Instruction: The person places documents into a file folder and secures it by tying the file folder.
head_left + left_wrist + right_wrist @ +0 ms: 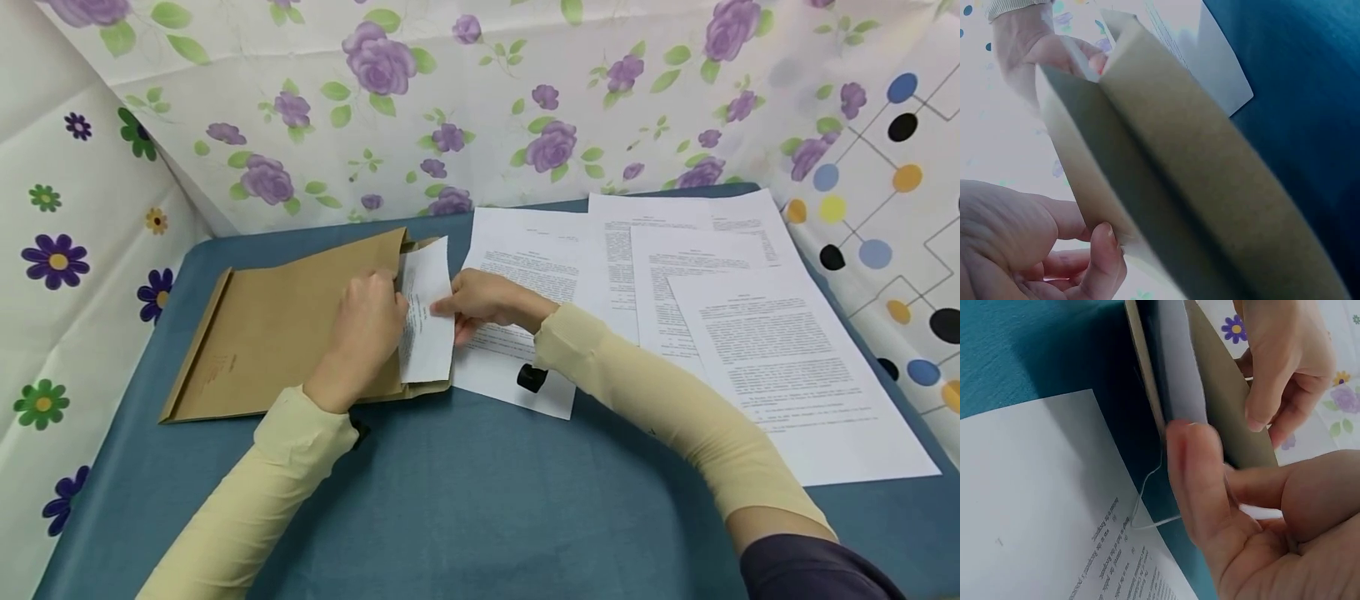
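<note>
At the mouth of the brown envelope [292,325], the left hand [367,321] pinches its upper edge and the right hand [487,300] pinches a white sheet [426,346] partly inside it. Probably light and limp, the sheet should crease easily; mid-edge seems the best hold.

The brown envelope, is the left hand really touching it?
Touching. The right wrist view shows it: the left hand pinches the brown envelope by its opened edge, with the thumb lying against the inner side.
</note>
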`<control>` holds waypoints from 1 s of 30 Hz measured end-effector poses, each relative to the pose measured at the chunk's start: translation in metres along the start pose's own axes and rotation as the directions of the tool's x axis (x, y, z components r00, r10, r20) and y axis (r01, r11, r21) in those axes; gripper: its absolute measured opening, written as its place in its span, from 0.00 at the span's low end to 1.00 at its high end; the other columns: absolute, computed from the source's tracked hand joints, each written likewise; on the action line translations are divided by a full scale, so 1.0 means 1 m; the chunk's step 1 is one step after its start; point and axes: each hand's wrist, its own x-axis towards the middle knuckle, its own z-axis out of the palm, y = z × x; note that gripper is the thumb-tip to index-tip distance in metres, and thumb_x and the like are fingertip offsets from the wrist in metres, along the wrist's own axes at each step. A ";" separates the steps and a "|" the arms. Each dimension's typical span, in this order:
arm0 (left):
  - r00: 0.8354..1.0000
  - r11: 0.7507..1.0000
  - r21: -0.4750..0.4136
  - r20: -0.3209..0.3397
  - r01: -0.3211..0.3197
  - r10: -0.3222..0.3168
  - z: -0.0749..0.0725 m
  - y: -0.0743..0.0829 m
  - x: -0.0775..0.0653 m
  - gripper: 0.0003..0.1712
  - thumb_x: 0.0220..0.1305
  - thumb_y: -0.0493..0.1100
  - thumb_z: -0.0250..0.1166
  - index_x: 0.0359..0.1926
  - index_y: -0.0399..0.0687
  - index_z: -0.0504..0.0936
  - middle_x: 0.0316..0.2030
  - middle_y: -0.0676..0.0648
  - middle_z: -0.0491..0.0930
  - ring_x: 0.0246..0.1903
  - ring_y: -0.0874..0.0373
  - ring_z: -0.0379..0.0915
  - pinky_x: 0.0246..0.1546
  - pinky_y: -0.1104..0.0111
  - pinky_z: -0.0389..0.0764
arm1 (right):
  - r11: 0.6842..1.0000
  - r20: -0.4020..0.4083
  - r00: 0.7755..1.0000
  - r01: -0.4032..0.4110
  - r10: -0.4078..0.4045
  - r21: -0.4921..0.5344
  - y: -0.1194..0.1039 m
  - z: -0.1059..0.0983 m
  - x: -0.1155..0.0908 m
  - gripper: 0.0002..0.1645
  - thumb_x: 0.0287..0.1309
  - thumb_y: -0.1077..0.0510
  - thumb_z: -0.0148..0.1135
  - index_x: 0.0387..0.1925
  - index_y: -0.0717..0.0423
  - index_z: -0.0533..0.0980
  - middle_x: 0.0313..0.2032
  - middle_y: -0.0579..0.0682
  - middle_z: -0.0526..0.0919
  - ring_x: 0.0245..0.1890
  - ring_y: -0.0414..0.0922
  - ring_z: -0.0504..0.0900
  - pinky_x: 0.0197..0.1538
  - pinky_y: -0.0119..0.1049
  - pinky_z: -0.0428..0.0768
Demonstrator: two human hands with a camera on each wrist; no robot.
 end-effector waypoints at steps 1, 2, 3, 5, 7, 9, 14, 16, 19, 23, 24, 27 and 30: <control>1.000 1.000 -0.003 0.004 0.002 -0.002 0.000 0.001 0.000 0.14 0.66 0.28 0.58 0.50 0.23 0.82 0.43 0.28 0.80 0.41 0.36 0.82 0.39 0.49 0.84 | 1.000 -0.014 1.000 -0.003 0.003 0.031 0.000 0.000 0.000 0.16 0.75 0.55 0.59 0.43 0.67 0.83 0.35 0.60 0.89 0.21 0.44 0.85 0.38 0.41 0.86; 1.000 1.000 -0.006 0.008 0.004 -0.004 -0.001 0.001 -0.001 0.15 0.67 0.28 0.59 0.52 0.23 0.82 0.44 0.27 0.80 0.42 0.36 0.82 0.39 0.50 0.84 | 0.998 -0.032 0.999 -0.005 0.008 0.067 -0.001 0.001 0.001 0.17 0.76 0.55 0.59 0.45 0.67 0.83 0.37 0.61 0.89 0.21 0.44 0.85 0.37 0.40 0.86; 1.000 1.000 -0.009 0.012 0.006 -0.005 -0.001 0.002 -0.001 0.16 0.67 0.28 0.59 0.53 0.23 0.81 0.45 0.27 0.80 0.42 0.36 0.82 0.40 0.50 0.84 | 0.994 -0.049 0.999 -0.003 0.009 0.112 -0.001 0.001 0.001 0.17 0.76 0.54 0.58 0.47 0.66 0.82 0.39 0.60 0.89 0.23 0.44 0.85 0.36 0.39 0.86; 1.000 1.000 -0.021 0.017 0.008 -0.007 -0.002 0.002 -0.001 0.17 0.67 0.28 0.58 0.54 0.23 0.81 0.47 0.27 0.80 0.43 0.37 0.82 0.40 0.50 0.85 | 0.980 -0.081 0.997 0.005 0.012 0.198 0.000 0.002 0.003 0.18 0.77 0.53 0.56 0.50 0.65 0.81 0.41 0.59 0.89 0.28 0.44 0.86 0.37 0.38 0.85; 1.000 0.999 -0.035 0.016 0.007 -0.006 -0.002 0.003 -0.001 0.18 0.67 0.28 0.58 0.55 0.23 0.81 0.47 0.27 0.80 0.43 0.38 0.82 0.41 0.51 0.85 | 0.963 -0.108 0.994 0.020 0.009 0.268 0.001 0.003 0.003 0.18 0.78 0.53 0.55 0.53 0.64 0.81 0.43 0.59 0.88 0.32 0.45 0.88 0.40 0.38 0.86; 1.000 0.999 -0.044 0.007 0.001 -0.001 -0.003 0.003 -0.001 0.17 0.66 0.27 0.59 0.55 0.23 0.81 0.47 0.27 0.81 0.42 0.39 0.82 0.40 0.52 0.85 | 0.943 -0.118 0.993 0.035 0.004 0.331 0.002 0.004 0.003 0.18 0.78 0.55 0.54 0.55 0.64 0.80 0.45 0.59 0.88 0.37 0.46 0.89 0.44 0.40 0.86; 1.000 0.999 -0.042 -0.006 -0.023 0.022 -0.004 0.005 0.001 0.07 0.65 0.27 0.59 0.37 0.29 0.83 0.31 0.35 0.80 0.28 0.46 0.75 0.26 0.60 0.75 | 0.910 -0.126 0.992 0.042 0.011 0.412 0.001 0.003 0.002 0.17 0.77 0.58 0.55 0.55 0.67 0.79 0.46 0.60 0.87 0.39 0.47 0.89 0.49 0.43 0.85; 1.000 0.999 -0.036 -0.001 -0.026 0.026 -0.004 0.006 0.001 0.09 0.65 0.26 0.58 0.26 0.34 0.77 0.23 0.40 0.72 0.23 0.49 0.68 0.22 0.63 0.67 | 0.914 -0.130 0.991 0.035 0.020 0.405 0.000 0.002 0.003 0.17 0.77 0.58 0.55 0.54 0.68 0.79 0.46 0.60 0.87 0.38 0.47 0.88 0.49 0.42 0.85; 1.000 0.999 -0.031 0.001 -0.027 0.027 -0.003 0.006 0.000 0.17 0.64 0.26 0.58 0.20 0.41 0.67 0.20 0.45 0.63 0.21 0.51 0.62 0.20 0.63 0.62 | 0.932 -0.127 0.991 0.020 0.028 0.363 -0.004 0.004 0.004 0.16 0.77 0.58 0.55 0.53 0.68 0.79 0.44 0.60 0.87 0.37 0.47 0.88 0.47 0.41 0.86; 0.999 0.998 -0.040 -0.010 -0.049 0.049 -0.002 0.007 -0.001 0.14 0.64 0.26 0.59 0.22 0.39 0.71 0.22 0.42 0.69 0.22 0.50 0.66 0.21 0.62 0.66 | 0.929 -0.103 0.994 0.013 0.027 0.370 -0.010 0.011 0.009 0.15 0.77 0.60 0.54 0.54 0.69 0.76 0.44 0.61 0.85 0.39 0.50 0.88 0.46 0.43 0.86; 0.998 0.997 -0.044 -0.012 -0.056 0.056 -0.002 0.007 -0.002 0.12 0.64 0.26 0.59 0.24 0.38 0.73 0.23 0.40 0.72 0.23 0.49 0.68 0.22 0.62 0.68 | 0.923 -0.100 0.995 0.014 0.026 0.385 -0.011 0.012 0.010 0.15 0.77 0.60 0.54 0.54 0.69 0.75 0.45 0.61 0.85 0.39 0.51 0.88 0.46 0.44 0.86; 0.998 0.996 -0.055 -0.010 -0.067 0.067 -0.002 0.008 -0.002 0.07 0.65 0.27 0.59 0.29 0.33 0.78 0.27 0.36 0.77 0.25 0.48 0.73 0.23 0.61 0.72 | 0.919 -0.115 0.993 0.019 0.029 0.393 -0.014 0.014 0.014 0.14 0.78 0.61 0.53 0.53 0.69 0.75 0.44 0.61 0.83 0.39 0.52 0.87 0.45 0.44 0.86; 0.998 0.996 -0.067 -0.008 -0.062 0.062 -0.003 0.008 -0.002 0.04 0.66 0.27 0.59 0.33 0.31 0.79 0.30 0.35 0.79 0.27 0.47 0.76 0.25 0.60 0.75 | 0.930 -0.126 0.992 0.019 0.029 0.368 -0.015 0.013 0.019 0.14 0.78 0.60 0.54 0.52 0.68 0.75 0.43 0.61 0.83 0.37 0.51 0.86 0.44 0.43 0.87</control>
